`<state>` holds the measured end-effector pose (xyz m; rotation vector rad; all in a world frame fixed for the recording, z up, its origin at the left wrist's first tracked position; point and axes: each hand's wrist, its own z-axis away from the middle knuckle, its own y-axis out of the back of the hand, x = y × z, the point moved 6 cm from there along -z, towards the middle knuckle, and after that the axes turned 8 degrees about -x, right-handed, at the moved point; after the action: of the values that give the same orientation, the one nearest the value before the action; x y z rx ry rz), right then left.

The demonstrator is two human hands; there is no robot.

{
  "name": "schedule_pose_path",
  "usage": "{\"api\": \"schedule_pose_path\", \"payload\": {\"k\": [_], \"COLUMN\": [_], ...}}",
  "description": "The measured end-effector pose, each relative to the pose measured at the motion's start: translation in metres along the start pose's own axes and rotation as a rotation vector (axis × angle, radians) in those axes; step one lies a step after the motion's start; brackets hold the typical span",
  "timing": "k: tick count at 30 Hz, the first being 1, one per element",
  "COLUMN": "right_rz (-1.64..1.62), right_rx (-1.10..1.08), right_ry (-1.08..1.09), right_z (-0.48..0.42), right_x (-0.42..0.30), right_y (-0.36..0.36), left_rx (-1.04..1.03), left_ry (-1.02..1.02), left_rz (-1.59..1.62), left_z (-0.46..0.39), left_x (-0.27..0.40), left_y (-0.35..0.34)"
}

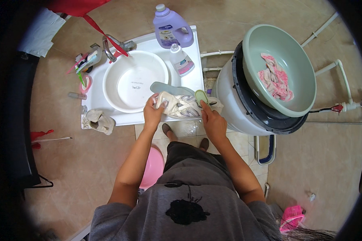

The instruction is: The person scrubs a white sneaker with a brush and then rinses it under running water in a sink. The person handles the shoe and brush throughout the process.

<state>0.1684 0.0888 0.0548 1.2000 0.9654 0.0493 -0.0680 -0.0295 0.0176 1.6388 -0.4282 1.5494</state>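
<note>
A white and grey sneaker (185,108) lies on its side along the front edge of the white sink counter (126,120). My left hand (153,114) pinches its cream fabric end, and some white foam seems to be on the fingers. My right hand (214,125) holds a small green scrub brush (201,95) against the other end, index finger laid over the brush. Grey-blue flat pieces that look like insoles (165,88) rest just behind the sneaker. A second off-white shoe (99,120) sits at the counter's front left corner.
A white basin (135,104) stands under the faucet (108,51). Behind are a purple softener jug (173,27) and a white bottle (182,61). At right, a green basin (301,69) with a pink cloth (277,78) tilts on a lidded barrel (229,99). A pink basin (152,168) is below.
</note>
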Motion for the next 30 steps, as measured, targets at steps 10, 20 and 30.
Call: {"api": "schedule_pose_path", "payload": {"k": [10,20,30], "right_rz": [0.128,0.127,0.152], "right_rx": [-0.194,-0.149,0.105], "right_ry": [0.155,0.223,0.153], "right_z": [-0.01,-0.014,-0.051], "right_x": [-0.055,-0.072,-0.043], "right_y": [-0.078,-0.074,-0.069], "left_rx": [-0.243,-0.192,-0.216], "left_ry": [0.341,0.412,0.288], "left_rz": [1.395,1.44,1.297], "left_z": [-0.008,-0.002,-0.002], "left_x": [-0.028,-0.036,-0.031], "left_y": [-0.084,-0.084,-0.088]}}
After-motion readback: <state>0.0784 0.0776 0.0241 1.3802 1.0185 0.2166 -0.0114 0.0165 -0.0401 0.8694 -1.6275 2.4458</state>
